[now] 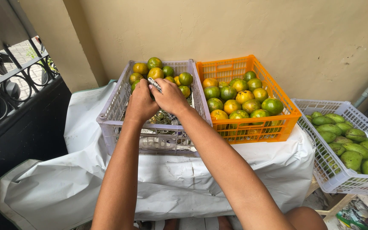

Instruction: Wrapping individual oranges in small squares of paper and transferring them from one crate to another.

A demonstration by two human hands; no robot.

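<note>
Crumpled paper apparently pinched by fingers of both hands, left hand, right hand, three crates

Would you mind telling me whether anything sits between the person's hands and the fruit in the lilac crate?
Nothing visible does: the left hand and right hand hover inside the lilac crate, pinching crumpled paper beside the green-orange citrus.

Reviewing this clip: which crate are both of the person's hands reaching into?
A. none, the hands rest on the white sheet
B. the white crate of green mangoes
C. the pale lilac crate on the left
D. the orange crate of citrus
C: the left hand and right hand meet over the pale lilac crate, gripping crumpled printed paper beside its green and orange citrus.
</note>
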